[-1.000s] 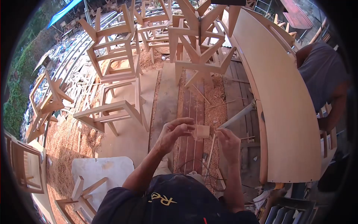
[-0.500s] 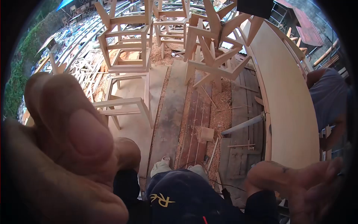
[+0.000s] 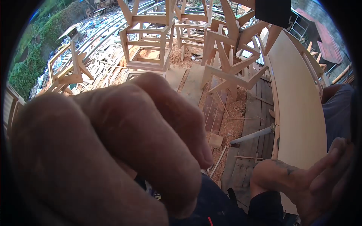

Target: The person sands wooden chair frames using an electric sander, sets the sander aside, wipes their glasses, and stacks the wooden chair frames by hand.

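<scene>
Sweeping the left hand [image 3: 132, 132] inward from the left edge toward the middle since half a second ago, and shifting the view so as to be showing the far things more to the right. Curling its fingers close before the camera, showing mostly their backs, so not being able to tell whether gripping anything with it. Holding the right hand [image 3: 328, 173] up at the right edge, much as in the earlier frame, with fingertips running into the dark rim; not being able to tell the state of that grip either. Covering much of the dark shirt [image 3: 222, 199] and the floor with the left hand.

No longer holding both hands low on either side of the block [image 3: 215, 141], so pausing from work there, by the look of it. Leaving that block lying on the floor among shavings [image 3: 233, 113], apart from both hands, just beside the end of a pipe [image 3: 252, 134].

Facing a long board [image 3: 298, 105] on the right, with a co-worker [image 3: 339, 113] at its far side. Looking farther over wooden frames [image 3: 226, 75], loose slats [image 3: 103, 67] and greenery [image 3: 22, 75].
</scene>
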Motion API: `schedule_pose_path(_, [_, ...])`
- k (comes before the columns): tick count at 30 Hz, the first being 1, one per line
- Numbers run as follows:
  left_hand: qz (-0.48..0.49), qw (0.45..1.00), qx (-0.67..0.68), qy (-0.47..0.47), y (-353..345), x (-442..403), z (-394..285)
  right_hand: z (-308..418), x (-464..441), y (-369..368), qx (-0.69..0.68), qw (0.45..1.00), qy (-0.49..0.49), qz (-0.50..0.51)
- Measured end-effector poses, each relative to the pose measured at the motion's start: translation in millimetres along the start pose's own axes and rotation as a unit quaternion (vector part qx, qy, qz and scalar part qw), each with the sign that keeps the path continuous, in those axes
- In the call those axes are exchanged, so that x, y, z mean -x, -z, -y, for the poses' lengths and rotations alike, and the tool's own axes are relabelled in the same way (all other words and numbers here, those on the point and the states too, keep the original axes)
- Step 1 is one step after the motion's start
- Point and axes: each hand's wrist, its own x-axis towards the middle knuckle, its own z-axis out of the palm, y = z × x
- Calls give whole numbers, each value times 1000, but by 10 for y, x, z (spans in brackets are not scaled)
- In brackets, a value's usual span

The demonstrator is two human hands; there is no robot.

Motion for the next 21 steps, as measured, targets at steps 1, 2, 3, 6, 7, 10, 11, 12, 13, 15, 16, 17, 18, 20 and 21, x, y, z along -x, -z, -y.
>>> schedule_pose_path(1, [0,1000,-5,10,-66,-4,-33,3,31,17,-2,1000,-2,-7])
schedule_pose_path(2, [-2,1000,-12,20,-124,-16,-73,-7,52,26,-3,1000,-3,-12])
schedule_pose_path(3, [-4,999,-18,36,-202,-22,-113,-23,71,29,-3,1000,-2,-12])
schedule_pose_path(6, [-31,996,-55,69,-392,35,-208,-34,104,23,-12,1000,-10,-19])
schedule_pose_path(7, [-20,995,-66,72,-397,16,-237,-40,110,18,-12,1000,-14,-23])
schedule_pose_path(10, [-19,996,-73,54,-408,18,-279,-40,117,-40,-21,998,-31,-42])
schedule_pose_path(11, [-24,997,-67,41,-399,42,-277,-47,115,-78,-24,997,-40,-53])
schedule_pose_path(12, [-29,997,-61,28,-391,65,-276,-63,110,-134,-28,996,-53,-64])
schedule_pose_path(13, [-51,998,-25,20,-418,60,-229,-77,95,-199,-29,994,-69,-80])
schedule_pose_path(15, [-94,995,31,9,-473,65,-105,-145,48,-340,-31,985,-120,-121])
schedule_pose_path(16, [-152,988,6,23,-522,84,-30,-185,36,-394,-30,978,-149,-144])
schedule_pose_path(17, [-222,974,-22,45,-563,112,53,-245,32,-438,-25,968,-186,-166])
schedule_pose_path(18, [-286,953,-64,80,-582,157,148,-323,66,-490,-22,954,-232,-188])
schedule_pose_path(20, [-340,913,-179,135,-484,334,395,-603,305,-577,4,924,-309,-224])
schedule_pose_path(21, [-372,903,-153,150,-487,392,389,-759,514,-629,29,914,-333,-230])
